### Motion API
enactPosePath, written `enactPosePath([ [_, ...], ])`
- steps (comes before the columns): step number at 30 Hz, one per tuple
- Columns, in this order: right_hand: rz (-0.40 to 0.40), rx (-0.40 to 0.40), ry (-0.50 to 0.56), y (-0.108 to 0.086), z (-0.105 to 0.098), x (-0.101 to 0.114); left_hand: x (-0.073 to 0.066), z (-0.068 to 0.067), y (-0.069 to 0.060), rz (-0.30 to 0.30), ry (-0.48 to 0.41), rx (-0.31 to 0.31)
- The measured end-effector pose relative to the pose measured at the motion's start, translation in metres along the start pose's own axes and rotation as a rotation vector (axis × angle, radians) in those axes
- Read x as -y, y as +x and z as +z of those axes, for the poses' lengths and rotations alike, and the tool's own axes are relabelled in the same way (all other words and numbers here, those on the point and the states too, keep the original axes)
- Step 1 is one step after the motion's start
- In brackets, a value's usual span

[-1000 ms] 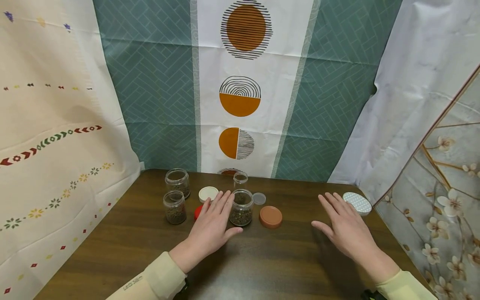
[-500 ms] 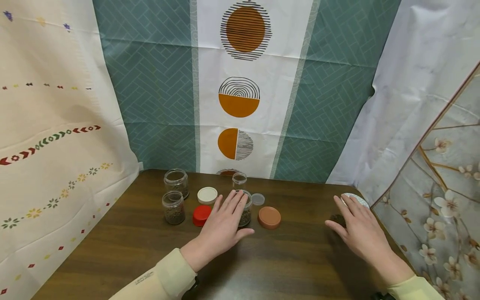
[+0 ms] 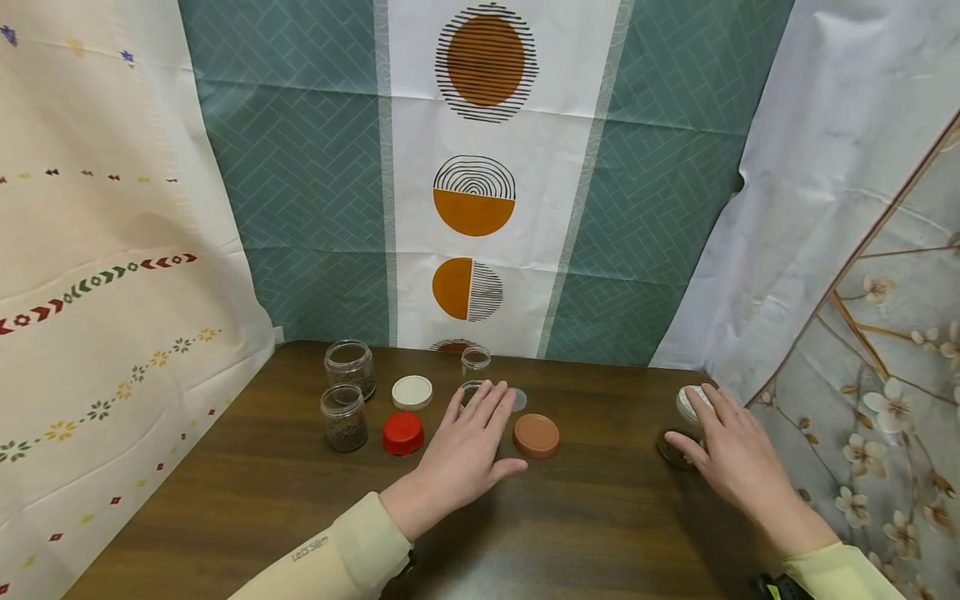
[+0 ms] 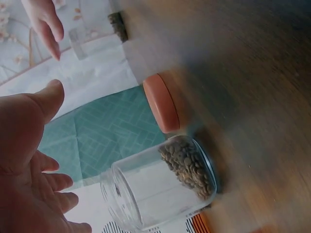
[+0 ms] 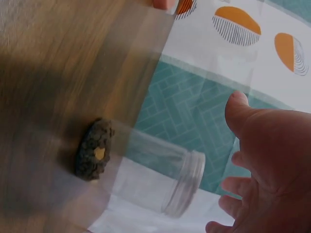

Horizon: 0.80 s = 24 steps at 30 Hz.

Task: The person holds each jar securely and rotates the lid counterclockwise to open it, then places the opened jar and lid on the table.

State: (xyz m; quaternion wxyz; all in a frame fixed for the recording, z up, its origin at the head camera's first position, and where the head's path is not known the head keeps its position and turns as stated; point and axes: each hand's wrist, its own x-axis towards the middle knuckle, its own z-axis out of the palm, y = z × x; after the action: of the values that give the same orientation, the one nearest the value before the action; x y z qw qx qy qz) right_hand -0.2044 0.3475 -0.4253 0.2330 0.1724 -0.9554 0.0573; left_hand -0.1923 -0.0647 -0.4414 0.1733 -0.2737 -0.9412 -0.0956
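My left hand hovers, fingers straight and spread, over a clear open jar, hiding most of it. In the left wrist view that jar has small brown pieces in its bottom and a threaded mouth; the palm is apart from it. My right hand reaches with loosely extended fingers over another clear jar, topped by a pale patterned disc. The right wrist view shows this jar with dark crumbly contents and one yellowish piece; a gap separates it from the hand.
To the left stand two open clear jars, a rear one and a front one. Near them lie a cream lid and a red lid. A terracotta lid, a small translucent lid and a small jar are mid-table.
Both hands have moved to the right. The left hand now covers more of the middle jar and uncovers the red lid; the right hand has come over the jar at the far right.
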Motion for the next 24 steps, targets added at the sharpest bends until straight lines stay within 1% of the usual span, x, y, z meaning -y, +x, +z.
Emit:
enactPosePath([
  [5,0.014,-0.004,-0.014,0.003,0.005,-0.009,-0.005,0.0,0.001,0.006,-0.003,0.012],
  [8,0.038,0.014,-0.009,0.005,0.007,-0.013,-0.007,0.0,0.001,0.007,0.001,0.023],
  [13,0.085,0.074,0.017,0.01,0.009,-0.018,-0.008,0.001,0.001,0.008,0.013,0.013],
  [22,0.138,0.184,0.048,0.016,0.013,-0.026,-0.008,0.001,-0.001,0.01,0.013,0.001],
  [24,0.144,0.196,0.054,0.017,0.014,-0.027,-0.008,0.0,-0.001,0.009,0.012,0.001],
])
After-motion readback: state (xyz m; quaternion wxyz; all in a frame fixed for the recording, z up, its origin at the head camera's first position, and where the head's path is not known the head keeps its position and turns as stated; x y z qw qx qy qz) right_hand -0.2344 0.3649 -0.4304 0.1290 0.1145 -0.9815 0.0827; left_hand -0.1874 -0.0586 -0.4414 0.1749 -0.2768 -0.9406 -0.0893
